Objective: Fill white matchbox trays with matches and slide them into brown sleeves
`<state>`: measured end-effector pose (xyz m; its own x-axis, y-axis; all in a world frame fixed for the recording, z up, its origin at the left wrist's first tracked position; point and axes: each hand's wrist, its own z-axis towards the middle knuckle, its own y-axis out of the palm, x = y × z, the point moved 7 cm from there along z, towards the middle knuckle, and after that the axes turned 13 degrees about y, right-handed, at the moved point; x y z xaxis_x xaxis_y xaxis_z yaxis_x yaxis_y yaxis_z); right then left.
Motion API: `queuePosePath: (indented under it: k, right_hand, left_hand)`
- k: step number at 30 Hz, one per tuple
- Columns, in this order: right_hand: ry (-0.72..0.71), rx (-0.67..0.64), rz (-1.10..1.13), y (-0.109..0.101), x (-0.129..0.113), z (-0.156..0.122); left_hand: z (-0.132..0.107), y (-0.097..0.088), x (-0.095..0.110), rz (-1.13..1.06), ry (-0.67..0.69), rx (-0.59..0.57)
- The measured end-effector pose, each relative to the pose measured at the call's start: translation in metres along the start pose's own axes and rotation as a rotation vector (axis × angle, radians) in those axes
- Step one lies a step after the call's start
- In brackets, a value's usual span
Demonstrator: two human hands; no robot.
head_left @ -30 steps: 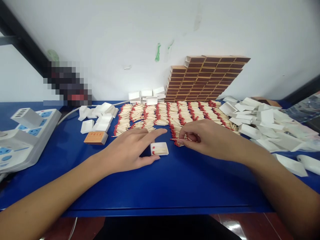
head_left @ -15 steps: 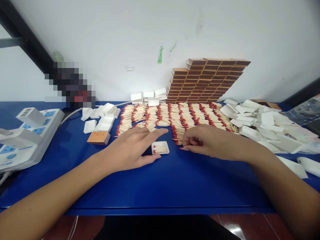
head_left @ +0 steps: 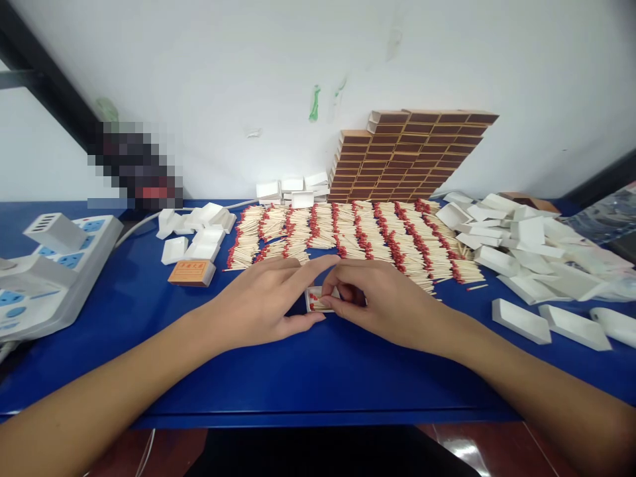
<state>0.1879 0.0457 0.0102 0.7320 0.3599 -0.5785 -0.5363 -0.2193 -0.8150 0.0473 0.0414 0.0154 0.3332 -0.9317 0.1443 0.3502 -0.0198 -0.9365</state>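
Note:
A small white matchbox tray (head_left: 311, 307) lies on the blue table with some red-headed matches in it. My left hand (head_left: 271, 295) is open at its left, forefinger stretched beyond the tray's far side and thumb along the near side; I cannot tell whether it touches the tray. Over the tray's right part, my right hand (head_left: 380, 298) pinches thumb and forefinger together on a match, mostly hidden by the fingertips. Beyond both hands spread rows of loose matches (head_left: 368, 228), red heads lined up in bands.
Filled-looking matchboxes (head_left: 405, 156) are stacked against the wall. White trays lie in a heap (head_left: 527, 238) at right and a smaller group (head_left: 206, 242) at left. An orange matchbox (head_left: 191, 272) sits near my left hand. A power strip (head_left: 94, 265) with plugs occupies the left edge.
My right hand has moved left from the match rows to the tray, fingers still pinched. My left hand has stayed beside the tray. Two trays at right have come into fuller view.

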Motion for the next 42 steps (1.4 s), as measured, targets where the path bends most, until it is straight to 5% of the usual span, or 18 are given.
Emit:
queuePosePath:
  k: [4, 8, 13, 20, 26, 33, 42]
  right_hand:
    - [0.001, -0.010, -0.045, 0.000, 0.003, 0.002]
    - [0.082, 0.043, -0.208, -0.026, 0.013, 0.000]
    - [0.213, -0.069, -0.400, -0.045, 0.039, -0.004]
    - [0.251, -0.195, -0.306, -0.027, 0.043, -0.006]
    - [0.242, -0.162, -0.343, -0.035, 0.045, -0.008]
    - [0.161, -0.275, -0.297, -0.032, 0.047, -0.008]
    - [0.137, -0.214, -0.291, -0.032, 0.045, -0.003]
  left_hand:
    - [0.000, 0.000, 0.001, -0.016, 0.009, 0.005]
    - [-0.002, -0.001, -0.002, 0.012, -0.021, -0.019]
    - [-0.005, -0.005, -0.007, 0.043, -0.050, -0.016]
    - [-0.007, -0.004, -0.011, 0.071, -0.054, -0.019]
    - [-0.007, -0.004, -0.011, 0.070, -0.047, -0.019]
    - [-0.007, -0.003, -0.011, 0.076, -0.051, -0.026]
    - [-0.008, -0.004, -0.011, 0.091, -0.047, -0.028]
